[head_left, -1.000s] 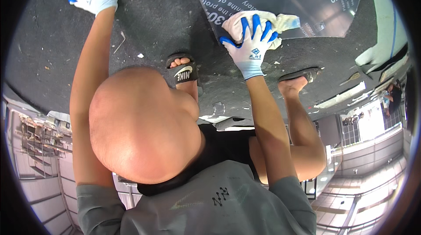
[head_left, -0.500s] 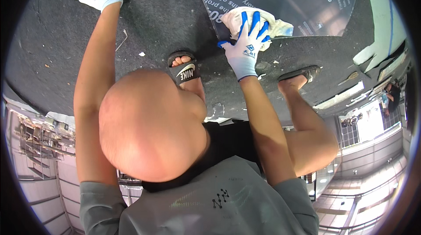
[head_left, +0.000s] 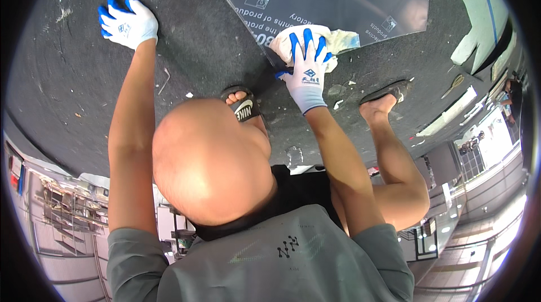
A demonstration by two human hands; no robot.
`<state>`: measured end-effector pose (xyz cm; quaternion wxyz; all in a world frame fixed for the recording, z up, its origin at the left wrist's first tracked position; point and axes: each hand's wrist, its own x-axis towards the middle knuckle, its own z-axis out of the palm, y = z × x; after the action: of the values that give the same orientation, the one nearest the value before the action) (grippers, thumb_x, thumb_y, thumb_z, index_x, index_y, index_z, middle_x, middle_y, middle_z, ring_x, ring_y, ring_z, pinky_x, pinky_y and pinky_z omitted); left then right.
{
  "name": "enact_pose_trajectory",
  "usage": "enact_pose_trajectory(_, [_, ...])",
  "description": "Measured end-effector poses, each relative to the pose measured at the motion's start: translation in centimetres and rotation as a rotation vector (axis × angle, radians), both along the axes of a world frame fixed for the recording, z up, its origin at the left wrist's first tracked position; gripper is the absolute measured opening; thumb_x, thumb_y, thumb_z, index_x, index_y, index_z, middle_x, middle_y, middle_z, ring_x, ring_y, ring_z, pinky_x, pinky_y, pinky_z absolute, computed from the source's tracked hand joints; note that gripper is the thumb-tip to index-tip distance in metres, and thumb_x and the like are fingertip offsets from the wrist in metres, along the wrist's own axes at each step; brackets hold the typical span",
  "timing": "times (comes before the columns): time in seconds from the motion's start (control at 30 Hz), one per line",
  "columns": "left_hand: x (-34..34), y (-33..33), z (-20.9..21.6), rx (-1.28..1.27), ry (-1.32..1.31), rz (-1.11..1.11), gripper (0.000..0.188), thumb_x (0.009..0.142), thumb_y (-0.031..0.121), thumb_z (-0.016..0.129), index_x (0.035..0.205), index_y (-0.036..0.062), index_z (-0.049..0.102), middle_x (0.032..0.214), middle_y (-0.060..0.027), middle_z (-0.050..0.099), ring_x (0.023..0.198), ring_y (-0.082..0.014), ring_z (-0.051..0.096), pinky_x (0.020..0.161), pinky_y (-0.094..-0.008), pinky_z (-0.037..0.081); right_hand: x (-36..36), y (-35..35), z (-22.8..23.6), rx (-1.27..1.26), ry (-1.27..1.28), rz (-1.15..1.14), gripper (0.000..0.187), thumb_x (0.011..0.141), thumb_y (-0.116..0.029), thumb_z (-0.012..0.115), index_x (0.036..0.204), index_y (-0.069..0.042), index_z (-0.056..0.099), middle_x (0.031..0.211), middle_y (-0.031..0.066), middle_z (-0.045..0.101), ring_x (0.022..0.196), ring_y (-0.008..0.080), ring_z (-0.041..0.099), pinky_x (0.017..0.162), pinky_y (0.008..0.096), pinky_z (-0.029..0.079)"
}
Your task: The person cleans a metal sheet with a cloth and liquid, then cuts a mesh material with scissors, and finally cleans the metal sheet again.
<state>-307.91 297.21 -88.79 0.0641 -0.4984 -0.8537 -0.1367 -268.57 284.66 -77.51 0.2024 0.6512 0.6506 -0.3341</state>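
At the sheet's (head_left: 338, 3) near-left corner, the splayed right hand (head_left: 307, 72) pinned a cloth (head_left: 282, 43) — left hand (head_left: 131, 23) unclenched, seemingly for balance.

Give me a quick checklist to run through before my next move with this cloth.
1. Right hand over the white cloth: ok, fingers spread across it.
2. Cloth on the dark sheet: ok, overlapping its near edge.
3. Left hand off the sheet: ok, over the black surface to its left.
4. Slippers off the sheet: ok.
5. Surface free of scraps: not ok, white bits lie near the right wrist.
6. Sheet clean beneath the cloth: cannot tell, hidden.
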Motion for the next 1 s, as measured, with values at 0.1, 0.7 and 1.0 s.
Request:
enact_pose_trajectory(0.1, [-0.4, 0.0, -0.3, -0.023, 0.064, 0.012, 0.057, 0.102, 0.044, 0.057, 0.152, 0.0156, 0.055, 0.160, -0.0227, 0.048, 0.148, -0.0423, 0.043, 0.124, -0.0635, 0.027, 0.2, -0.4, 0.0, 0.116, 0.072, -0.049, 0.119, 0.069, -0.029, 0.096, 0.170, -0.022, 0.032, 0.178, 0.0148, 0.020, 0.159, 0.0533, 0.019, 0.126, 0.0714, 0.019])
enact_pose_trajectory(0.7, [-5.6, -0.4, -2.8, -0.129, 0.167, -0.034, 0.056, 0.113, 0.050, 0.041, 0.161, 0.0230, 0.049, 0.168, -0.0118, 0.043, 0.152, -0.0345, 0.044, 0.124, -0.0568, 0.033, 23.3, 17.0, -4.6, 0.797, -0.260, -0.480, 0.064, 0.104, -0.049, 0.051, 0.154, -0.009, 0.052, 0.152, 0.0226, 0.047, 0.144, 0.0474, 0.040, 0.114, 0.0668, 0.038])
enact_pose_trajectory(1.0, [-1.3, 3.8, 3.0, -0.437, 0.188, 0.215, 0.056, 0.109, 0.051, 0.050, 0.152, 0.0162, 0.056, 0.145, -0.0148, 0.062, 0.132, -0.0364, 0.062, 0.107, -0.0531, 0.051, 10.3, 11.7, -6.6, 0.677, -0.111, -0.460, 0.064, 0.101, -0.040, 0.056, 0.153, -0.004, 0.055, 0.163, 0.0272, 0.045, 0.152, 0.0513, 0.036, 0.121, 0.0720, 0.027])
